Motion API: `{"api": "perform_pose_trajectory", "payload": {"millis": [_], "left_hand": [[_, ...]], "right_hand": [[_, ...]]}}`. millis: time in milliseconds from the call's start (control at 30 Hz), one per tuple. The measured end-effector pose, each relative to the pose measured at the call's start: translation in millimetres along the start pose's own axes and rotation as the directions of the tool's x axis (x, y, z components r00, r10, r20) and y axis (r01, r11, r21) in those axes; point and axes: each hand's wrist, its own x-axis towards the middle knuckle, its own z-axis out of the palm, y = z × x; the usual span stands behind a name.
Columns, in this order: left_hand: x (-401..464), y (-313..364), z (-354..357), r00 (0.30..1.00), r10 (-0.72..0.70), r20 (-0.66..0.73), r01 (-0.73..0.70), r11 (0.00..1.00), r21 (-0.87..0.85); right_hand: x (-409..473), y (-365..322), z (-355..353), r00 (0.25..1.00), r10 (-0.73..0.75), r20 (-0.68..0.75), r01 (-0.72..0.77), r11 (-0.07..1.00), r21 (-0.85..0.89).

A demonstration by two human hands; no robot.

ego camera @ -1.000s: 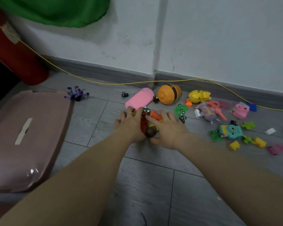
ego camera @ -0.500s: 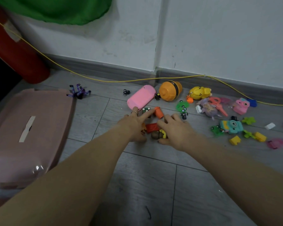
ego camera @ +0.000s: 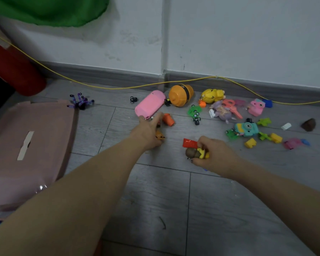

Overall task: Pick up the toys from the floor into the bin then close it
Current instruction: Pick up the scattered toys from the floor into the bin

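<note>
The pink bin lies at nine o'clock from both hands, its lid down — the left hand is nearer. That grip reaches toward twelve o'clock, fingers extended near the pink capsule, with a small orange toy under the palm; whether it is gripped I cannot tell. The right hand is curled round a brown-and-yellow figure — a red piece touches it.

Single head-worn view, forward and down, close above the floor near the wall.
</note>
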Motion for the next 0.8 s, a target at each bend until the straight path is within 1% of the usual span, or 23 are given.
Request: {"api": "perform_pose_trajectory", "payload": {"millis": [67, 133, 200, 300, 367, 467, 567, 633, 700, 767, 800], "left_hand": [[0.2, 2.6, -4.5, 0.998, -0.036, 0.055, 0.036, 0.999, 0.010], [1.1, 4.5, -7.1, 0.994, -0.081, 0.079, 0.083, 0.996, -0.016], [-0.8, 6.6, -10.2, 0.988, -0.108, 0.115, 0.118, 0.989, -0.085], [-15.3, 16.9, -15.0, 0.971, -0.115, 0.209, 0.152, 0.974, -0.168], [-27.8, 25.2, -15.9, 0.960, -0.088, 0.266, 0.134, 0.978, -0.160], [-44.3, 30.0, -14.8, 0.928, -0.056, 0.368, 0.097, 0.991, -0.092], [-60.7, 28.3, -15.9, 0.884, -0.076, 0.461, 0.092, 0.996, -0.013], [-73.3, 26.8, -15.5, 0.856, -0.102, 0.508, 0.083, 0.995, 0.060], [-84.5, 24.2, -15.1, 0.857, -0.112, 0.502, 0.056, 0.991, 0.124], [-93.0, 24.0, -14.8, 0.874, -0.077, 0.480, 0.021, 0.993, 0.120], [-96.9, 24.8, -15.4, 0.882, -0.050, 0.469, -0.007, 0.993, 0.119]], "right_hand": [[-13.2, -1.0, -0.5, 0.997, 0.063, -0.037, -0.060, 0.996, 0.073], [-23.5, -2.6, -2.1, 0.992, 0.111, -0.067, -0.101, 0.986, 0.133], [-31.3, -6.8, -8.3, 0.989, 0.108, -0.098, -0.094, 0.986, 0.137], [-40.6, -14.8, -23.2, 0.984, 0.119, -0.133, -0.100, 0.985, 0.138], [-47.8, -18.3, -30.4, 0.974, 0.164, -0.157, -0.130, 0.970, 0.207], [-53.3, -25.7, -30.4, 0.955, 0.244, -0.168, -0.184, 0.933, 0.309], [-52.4, -41.9, -28.8, 0.944, 0.308, -0.118, -0.243, 0.891, 0.383], [-47.9, -54.3, -29.8, 0.948, 0.308, -0.080, -0.255, 0.886, 0.389], [-42.6, -66.7, -32.5, 0.952, 0.305, -0.026, -0.270, 0.876, 0.401], [-37.5, -75.1, -34.3, 0.941, 0.333, 0.055, -0.326, 0.856, 0.403], [-34.2, -77.1, -33.5, 0.935, 0.341, 0.093, -0.350, 0.858, 0.377]]}}
